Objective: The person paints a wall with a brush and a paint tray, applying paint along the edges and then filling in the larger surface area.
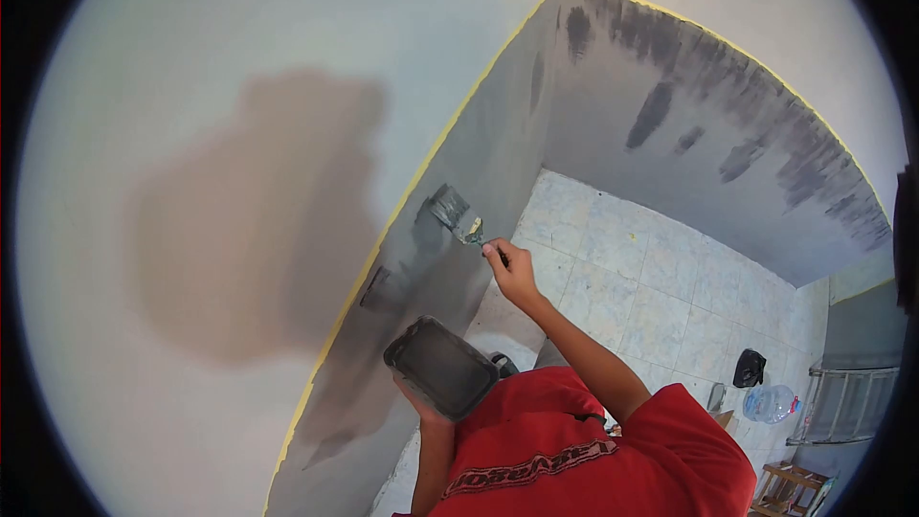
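Two hands full, my right hand (512,271) gripping a brush (467,227), grey bristles (447,206) against the left wall (504,148), my left hand (421,402) holding a black tray (445,367), grey-smeared inside

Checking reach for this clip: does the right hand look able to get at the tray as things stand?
Probably yes, at least with the brush it grips: the tray, supported by the left hand, is nearby, and nothing visible stands between it and the right hand.
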A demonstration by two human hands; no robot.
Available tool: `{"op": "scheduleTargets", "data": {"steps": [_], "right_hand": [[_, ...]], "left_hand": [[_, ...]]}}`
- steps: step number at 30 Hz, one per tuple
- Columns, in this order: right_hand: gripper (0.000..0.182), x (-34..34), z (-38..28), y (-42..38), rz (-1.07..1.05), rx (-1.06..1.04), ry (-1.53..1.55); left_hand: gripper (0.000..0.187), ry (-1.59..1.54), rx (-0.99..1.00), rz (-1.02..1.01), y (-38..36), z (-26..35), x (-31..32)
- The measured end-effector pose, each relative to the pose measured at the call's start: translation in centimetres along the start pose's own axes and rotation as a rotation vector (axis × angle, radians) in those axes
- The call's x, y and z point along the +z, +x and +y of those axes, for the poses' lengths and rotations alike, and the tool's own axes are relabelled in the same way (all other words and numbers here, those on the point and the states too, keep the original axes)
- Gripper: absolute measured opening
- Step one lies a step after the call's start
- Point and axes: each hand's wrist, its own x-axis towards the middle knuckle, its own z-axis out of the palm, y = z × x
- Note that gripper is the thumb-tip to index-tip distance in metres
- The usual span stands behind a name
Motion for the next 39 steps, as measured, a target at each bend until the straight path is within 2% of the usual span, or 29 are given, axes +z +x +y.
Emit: {"op": "scheduleTargets", "data": {"steps": [4,6,9,13,15,16,18,20,23,24,26,28,30,32,33,34,37,39], "right_hand": [[0.036,2.4,8.2,-1.3,-0.249,0.043,-0.286],[0.037,2.0,10.0,-2.1,-0.327,0.091,-0.463],[0.038,1.0,11.3,-3.7,-0.425,0.256,-0.608],[0.037,0.6,10.5,-4.0,-0.290,0.139,-0.471],[0.037,0.1,6.5,-2.4,-0.182,0.093,-0.314],[0.038,0.0,5.9,-1.7,-0.105,0.017,-0.223],[0.037,-0.7,2.8,-0.4,-0.038,0.149,0.150],[0.034,-1.5,-0.2,0.8,-0.022,0.256,0.443],[0.032,-0.3,2.0,0.9,-0.047,0.216,0.374],[0.034,0.8,4.7,0.3,-0.061,0.236,0.325],[0.040,2.4,10.1,-1.5,-0.202,0.016,-0.051],[0.044,2.1,13.7,-4.1,-0.354,0.112,-0.380],[0.051,1.5,18.6,-6.9,-0.377,0.172,-0.571],[0.051,-0.3,22.4,-10.0,-0.448,0.355,-0.574],[0.064,-2.1,21.1,-10.8,-0.560,0.628,-0.455],[0.065,-2.8,24.4,-12.4,-0.555,0.706,-0.507],[0.038,-7.2,25.1,-15.5,-0.340,1.072,-0.163],[0.034,-10.1,27.7,-18.5,-0.195,1.123,-0.077]], "left_hand": [[0.056,0.011,0.018,0.017,0.0,0.2,-1.5],[0.056,0.041,0.026,-0.013,0.6,0.5,-2.6],[0.054,-0.073,-0.039,-0.007,0.1,0.7,-2.4],[0.054,-0.040,-0.036,-0.060,0.5,0.8,-3.3],[0.054,-0.095,-0.039,-0.141,0.3,0.9,-3.1],[0.054,-0.069,-0.016,-0.118,0.5,1.0,-2.9],[0.053,-0.024,0.029,-0.061,0.3,0.7,-2.9],[0.053,0.073,0.074,-0.088,0.8,0.6,-3.5],[0.052,0.283,0.179,-0.121,1.1,0.5,-6.1],[0.051,0.254,0.168,-0.133,1.6,0.4,-6.0],[0.050,0.093,0.091,-0.138,1.6,0.4,-4.9],[0.049,-0.054,0.016,-0.087,0.7,0.5,-3.2],[0.048,-0.088,0.003,-0.007,0.3,0.6,-1.7],[0.050,-0.093,-0.007,0.048,-1.3,0.9,-0.6],[0.051,-0.101,-0.003,0.064,-1.4,1.0,0.1],[0.052,-0.114,0.005,0.071,-0.9,0.9,1.0],[0.055,-0.142,-0.008,0.093,0.4,0.4,1.6],[0.057,-0.141,-0.072,0.105,0.5,0.6,-0.4]]}}
